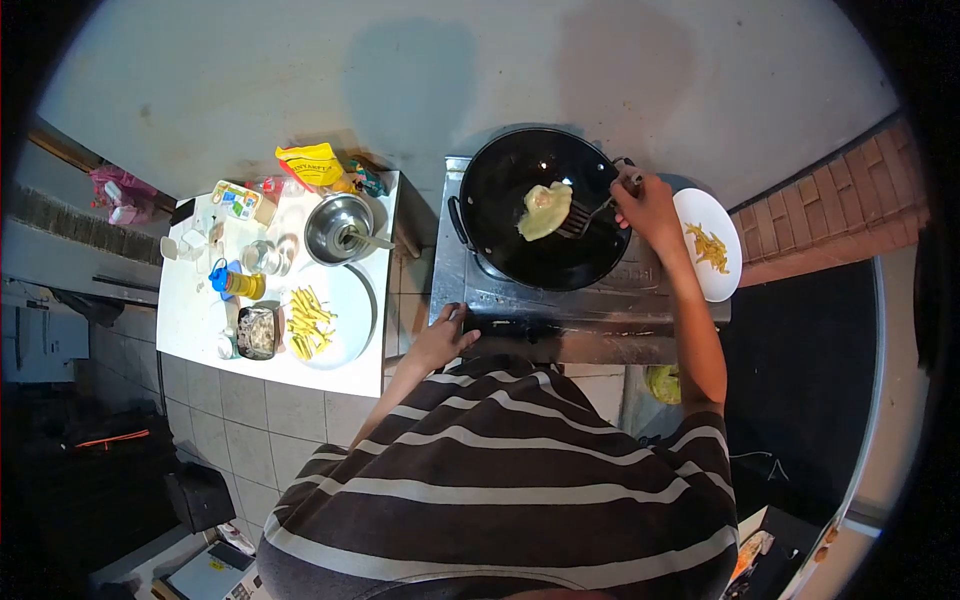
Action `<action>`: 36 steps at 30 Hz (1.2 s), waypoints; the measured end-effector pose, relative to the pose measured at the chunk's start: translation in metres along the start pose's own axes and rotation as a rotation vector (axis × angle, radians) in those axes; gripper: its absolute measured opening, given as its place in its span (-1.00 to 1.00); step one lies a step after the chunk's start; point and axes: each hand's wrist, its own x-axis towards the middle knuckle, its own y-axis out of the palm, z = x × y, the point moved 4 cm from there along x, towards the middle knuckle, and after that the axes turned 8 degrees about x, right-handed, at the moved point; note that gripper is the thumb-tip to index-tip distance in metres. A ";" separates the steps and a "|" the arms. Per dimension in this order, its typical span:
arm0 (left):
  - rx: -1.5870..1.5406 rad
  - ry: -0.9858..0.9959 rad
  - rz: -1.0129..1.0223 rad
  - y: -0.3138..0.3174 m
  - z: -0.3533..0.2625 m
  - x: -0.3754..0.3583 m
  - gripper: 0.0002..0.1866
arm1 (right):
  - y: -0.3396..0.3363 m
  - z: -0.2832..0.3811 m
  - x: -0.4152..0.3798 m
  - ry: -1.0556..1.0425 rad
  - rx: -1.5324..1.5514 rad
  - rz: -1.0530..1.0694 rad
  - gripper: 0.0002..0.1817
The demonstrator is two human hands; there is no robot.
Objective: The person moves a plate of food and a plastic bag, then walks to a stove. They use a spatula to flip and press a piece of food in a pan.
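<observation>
My right hand [648, 212] is closed round the handle of a slotted turner [577, 219]. The turner's head touches the right edge of a fried egg [545, 211], which lies in a large black wok [500, 255] on the steel stove [590, 305]. The egg's underside rests on the wok's inner surface. My left hand [445, 338] is at the stove's front left corner, thumb and fingers apart, nearest the stove's edge; part of its fingertips is hard to make out. To the right, a white plate [728, 240] bears fried strips [709, 249].
A white table [200, 330] at left carries a steel bowl [339, 230] with a utensil, a white plate [353, 330] with pale yellow strips [308, 322], an oil bottle [243, 284], a small dark container [258, 332] and a yellow packet [312, 164]. A brick ledge [830, 210] runs along the right.
</observation>
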 end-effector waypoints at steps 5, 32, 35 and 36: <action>-0.003 0.019 0.001 -0.001 -0.004 0.000 -0.21 | -0.001 0.005 0.007 -0.072 0.102 0.048 -0.79; -0.210 0.002 0.055 -0.047 -0.018 -0.032 -0.47 | -0.008 0.014 -0.016 -0.192 -0.029 -0.146 -0.86; -0.166 -0.016 0.081 -0.049 -0.020 -0.034 -0.49 | -0.011 0.015 -0.036 -0.166 0.008 -0.146 -0.85; -0.158 -0.004 0.079 -0.050 -0.021 -0.036 -0.49 | -0.012 0.015 -0.040 -0.165 0.008 -0.147 -0.85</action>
